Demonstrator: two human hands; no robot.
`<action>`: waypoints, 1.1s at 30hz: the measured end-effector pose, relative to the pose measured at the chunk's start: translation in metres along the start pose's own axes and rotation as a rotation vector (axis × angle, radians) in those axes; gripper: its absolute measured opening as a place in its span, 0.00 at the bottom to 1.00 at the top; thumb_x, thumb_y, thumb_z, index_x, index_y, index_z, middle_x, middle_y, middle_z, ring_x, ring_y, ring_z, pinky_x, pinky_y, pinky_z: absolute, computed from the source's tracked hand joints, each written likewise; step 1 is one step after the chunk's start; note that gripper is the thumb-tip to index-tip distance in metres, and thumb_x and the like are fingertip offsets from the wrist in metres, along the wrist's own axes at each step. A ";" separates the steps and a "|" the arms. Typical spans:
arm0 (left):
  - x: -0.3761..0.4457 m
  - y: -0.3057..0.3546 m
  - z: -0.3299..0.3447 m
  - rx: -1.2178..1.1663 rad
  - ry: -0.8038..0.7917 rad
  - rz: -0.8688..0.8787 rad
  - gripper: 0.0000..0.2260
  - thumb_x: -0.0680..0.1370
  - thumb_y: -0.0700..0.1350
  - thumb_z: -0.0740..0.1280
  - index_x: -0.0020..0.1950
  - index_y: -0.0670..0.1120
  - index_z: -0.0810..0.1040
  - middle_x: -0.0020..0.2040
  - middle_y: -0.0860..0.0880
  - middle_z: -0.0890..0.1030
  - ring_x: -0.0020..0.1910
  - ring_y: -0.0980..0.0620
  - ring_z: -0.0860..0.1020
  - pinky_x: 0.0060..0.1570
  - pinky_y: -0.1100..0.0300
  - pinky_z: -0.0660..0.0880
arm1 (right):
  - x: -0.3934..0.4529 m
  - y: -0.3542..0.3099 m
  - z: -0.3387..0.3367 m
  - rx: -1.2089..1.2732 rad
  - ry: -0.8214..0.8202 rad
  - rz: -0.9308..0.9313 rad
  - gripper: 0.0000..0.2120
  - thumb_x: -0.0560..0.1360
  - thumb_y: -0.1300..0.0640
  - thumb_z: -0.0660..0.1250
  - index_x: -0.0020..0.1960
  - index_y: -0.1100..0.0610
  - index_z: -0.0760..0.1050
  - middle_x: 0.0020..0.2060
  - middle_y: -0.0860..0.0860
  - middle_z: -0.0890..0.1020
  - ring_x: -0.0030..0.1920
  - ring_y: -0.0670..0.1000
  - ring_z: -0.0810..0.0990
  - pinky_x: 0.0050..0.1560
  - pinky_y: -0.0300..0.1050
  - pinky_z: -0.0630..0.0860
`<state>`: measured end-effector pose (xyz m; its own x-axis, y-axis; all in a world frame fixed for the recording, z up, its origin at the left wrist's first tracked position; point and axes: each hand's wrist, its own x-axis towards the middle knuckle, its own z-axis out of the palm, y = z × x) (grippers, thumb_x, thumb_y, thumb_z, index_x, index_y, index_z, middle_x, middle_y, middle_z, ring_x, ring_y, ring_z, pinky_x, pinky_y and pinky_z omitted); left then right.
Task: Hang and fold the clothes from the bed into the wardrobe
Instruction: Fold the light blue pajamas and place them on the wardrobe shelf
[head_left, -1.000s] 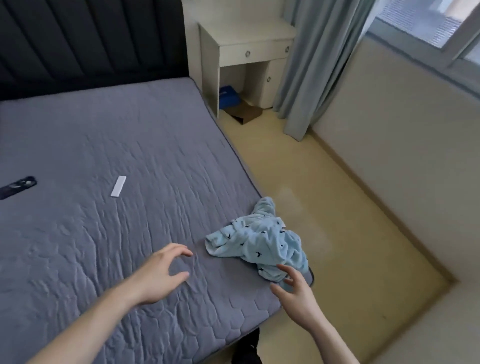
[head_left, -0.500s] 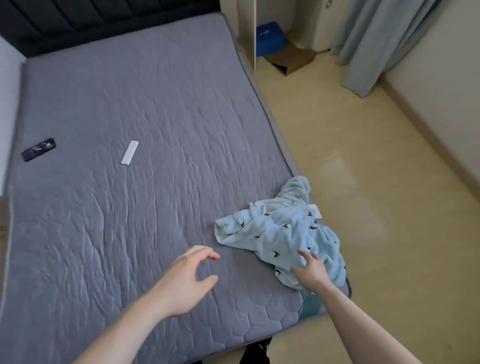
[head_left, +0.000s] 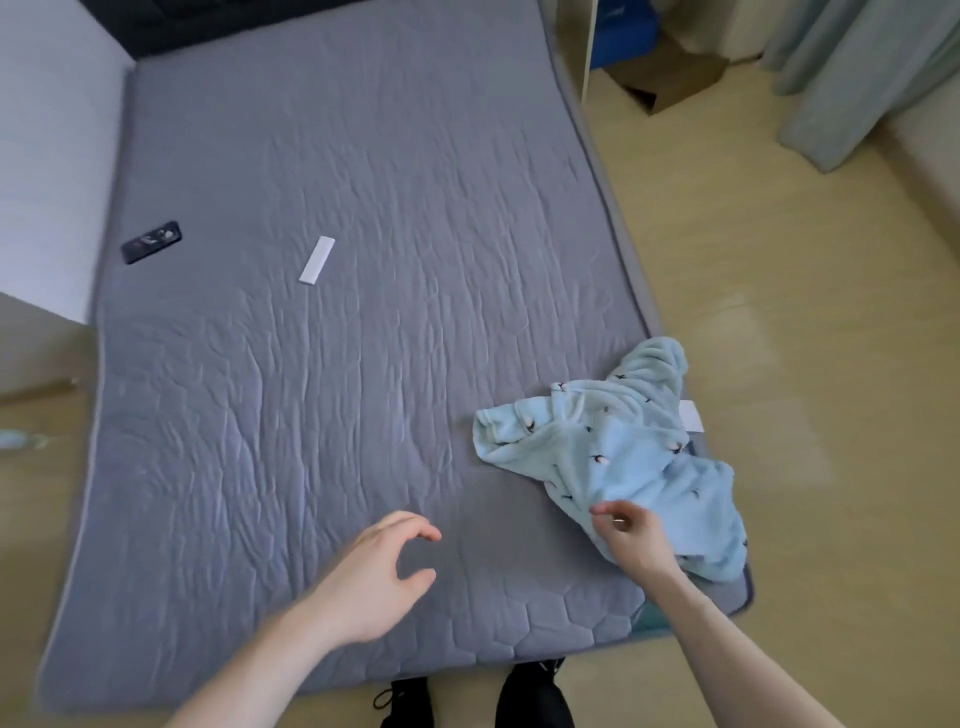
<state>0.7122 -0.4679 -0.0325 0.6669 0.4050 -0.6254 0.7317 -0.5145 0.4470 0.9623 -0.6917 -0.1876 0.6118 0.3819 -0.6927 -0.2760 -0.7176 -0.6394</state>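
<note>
A crumpled light-blue fleece garment (head_left: 623, 447) with small dark bird prints lies at the near right corner of the grey quilted bed (head_left: 337, 364), partly hanging over the edge. My right hand (head_left: 631, 535) pinches the garment's near fold with curled fingers. My left hand (head_left: 379, 571) hovers above the mattress to the left of the garment, fingers loosely curved, holding nothing. No wardrobe is in view.
A white strip (head_left: 317, 260) and a black remote (head_left: 150, 241) lie on the bed's far left part. A white nightstand (head_left: 576, 47), a cardboard box (head_left: 675, 78) and a grey-green curtain (head_left: 857, 78) stand at the back right. My black shoes (head_left: 535, 696) touch the bed's foot.
The view has tilted down and closer. My right hand went from beside the garment onto it and now pinches its fabric. My left hand stays hovering, loosely curved.
</note>
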 end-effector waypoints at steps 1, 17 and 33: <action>-0.010 0.000 -0.003 -0.013 0.003 -0.001 0.14 0.79 0.54 0.69 0.64 0.61 0.75 0.65 0.68 0.71 0.65 0.65 0.72 0.65 0.64 0.67 | -0.022 -0.015 0.003 0.109 -0.021 -0.004 0.06 0.79 0.62 0.69 0.48 0.54 0.82 0.44 0.55 0.84 0.41 0.51 0.79 0.44 0.48 0.76; -0.138 -0.030 -0.053 0.022 -0.102 0.088 0.11 0.75 0.48 0.69 0.58 0.51 0.80 0.60 0.48 0.84 0.63 0.46 0.80 0.57 0.56 0.76 | -0.372 -0.188 0.028 0.438 -0.216 -0.513 0.07 0.77 0.52 0.70 0.51 0.56 0.79 0.44 0.54 0.78 0.46 0.54 0.74 0.48 0.51 0.68; -0.305 -0.052 -0.206 -0.631 0.313 0.526 0.06 0.74 0.37 0.59 0.40 0.45 0.71 0.36 0.54 0.73 0.37 0.56 0.70 0.41 0.57 0.68 | -0.391 -0.242 0.119 -0.565 -0.285 -0.495 0.53 0.62 0.30 0.79 0.74 0.20 0.47 0.60 0.24 0.74 0.53 0.38 0.82 0.44 0.32 0.78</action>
<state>0.4994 -0.4089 0.2665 0.8795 0.4697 -0.0762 0.1984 -0.2163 0.9560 0.7015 -0.5982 0.1977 0.3315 0.8120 -0.4804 0.4409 -0.5835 -0.6820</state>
